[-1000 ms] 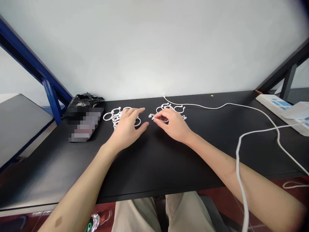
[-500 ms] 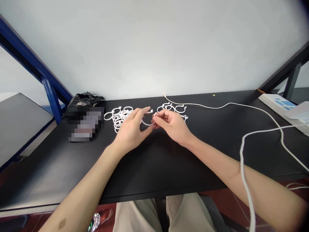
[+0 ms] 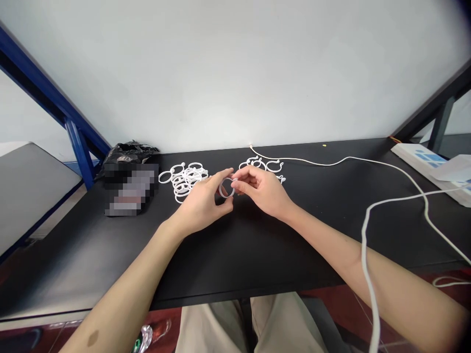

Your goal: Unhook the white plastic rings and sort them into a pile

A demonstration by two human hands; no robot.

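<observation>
Between my two hands is a white plastic shower curtain ring (image 3: 221,191), its ends brought together into a round loop. My left hand (image 3: 201,200) holds the ring between thumb and fingers, around its left side. At the ring's upper right, my right hand (image 3: 263,189) pinches the part where the ends meet; the fingertips hide most of the catch. Left of my left hand lies a pile of white curtain rings (image 3: 182,187), overlapping one another. Beyond my right hand, several more white curtain rings (image 3: 273,169) lie with gaps in their loops, partly covered by that hand.
A black plastic bag (image 3: 127,153) and a blurred dark packet (image 3: 132,191) lie at the left. A white cable (image 3: 316,163) crosses the black table (image 3: 257,260) and hangs over my right forearm. At the right is a white box (image 3: 423,159) with blue markings.
The ring in my hands was open, with its ends apart; now its ends meet in a smaller loop. My left fingers have drawn in toward my right hand.
</observation>
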